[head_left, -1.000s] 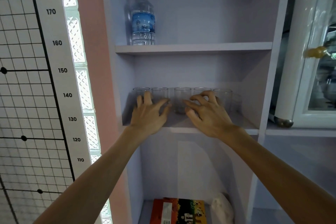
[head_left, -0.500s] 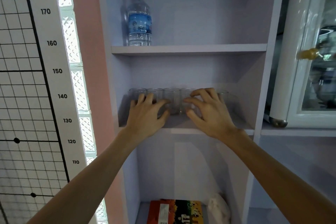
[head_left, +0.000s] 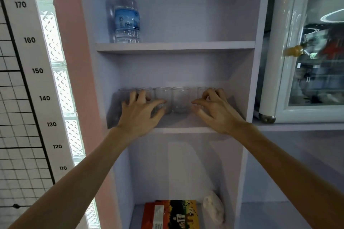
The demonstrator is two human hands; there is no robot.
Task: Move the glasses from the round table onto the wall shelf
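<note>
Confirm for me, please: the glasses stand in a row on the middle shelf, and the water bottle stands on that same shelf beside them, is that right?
Not quite. The head view shows the glasses on the middle shelf, but the water bottle stands on the shelf above.

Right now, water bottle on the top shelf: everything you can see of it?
The water bottle is clear plastic with a white cap, a blue label around its middle and a ribbed lower body. It stands upright at the left end of the upper shelf, close to the left wall of the unit. The cap is on; how much water is inside cannot be told. Nothing else stands on that shelf, and neither of the hands is near it.
</note>
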